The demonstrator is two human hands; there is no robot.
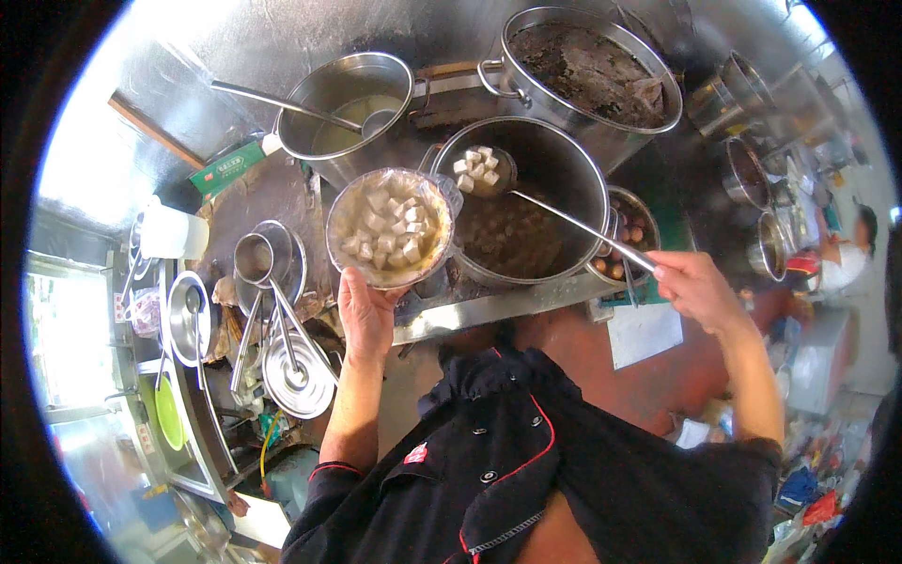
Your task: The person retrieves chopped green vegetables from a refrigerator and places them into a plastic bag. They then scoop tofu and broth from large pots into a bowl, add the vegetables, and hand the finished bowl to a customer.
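Note:
My left hand (366, 317) holds up a round bowl (337, 233) lined with clear plastic film. Pale cubes (394, 233), perhaps tofu or another soft food, lie in it with some liquid. In my right hand (697, 285) is the end of a long metal handle (585, 229). Its round ladle or strainer head (509, 168) carries several similar cubes (477, 168) over a large steel pot (602, 183). Dark brown broth (511, 236) fills the lower part of that pot. The bowl is at the pot's left rim.
A steel pot (296, 106) with a ladle resting in it stands back left. Another tall pot (666, 113) holds dark contents at back right. Right of the broth pot, a smaller pan (652, 218) contains round brown items. Ladles and strainers (255, 261) sit left. A person (845, 254) is far right.

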